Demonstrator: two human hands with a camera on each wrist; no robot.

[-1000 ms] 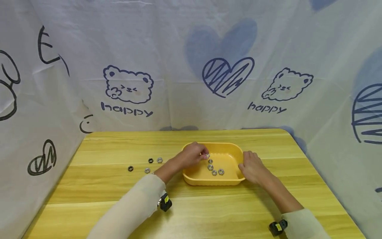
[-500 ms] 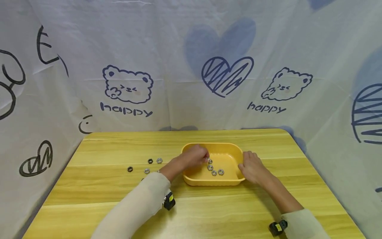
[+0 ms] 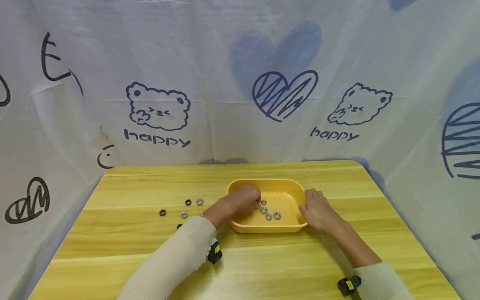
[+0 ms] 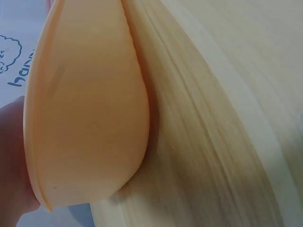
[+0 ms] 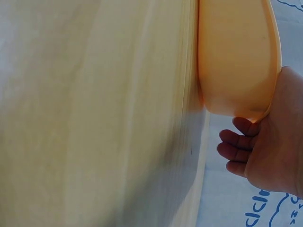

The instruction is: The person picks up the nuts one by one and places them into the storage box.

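Observation:
A shallow yellow tray [image 3: 268, 229] sits on the wooden table, with several silver hex nuts, one being a nut [image 3: 277, 215] near its middle, on its floor. My left hand [image 3: 243, 197] reaches over the left rim into the tray. Its fingertips point down and pinch a small silver nut [image 3: 258, 203], mostly covered by the fingers. At the right end, my right hand [image 3: 316, 209] grips the tray rim, thumb on the inside. In the right wrist view, the right-hand fingers [image 5: 236, 146] curl outside the tray wall. The left wrist view shows mainly the outer tray wall [image 4: 90, 109].
Left of the tray lie loose nuts: a black nut [image 3: 188, 202] beside a silver nut [image 3: 200, 201], a silver nut [image 3: 184, 214], and a black nut [image 3: 162, 212]. Another black nut [image 3: 179, 226] is partly behind the left sleeve. A printed cloth [image 3: 225, 125] hangs behind the table.
My left hand has moved down and slightly toward me inside the tray, bringing the nut close to the others. The right hand has stayed on the rim.

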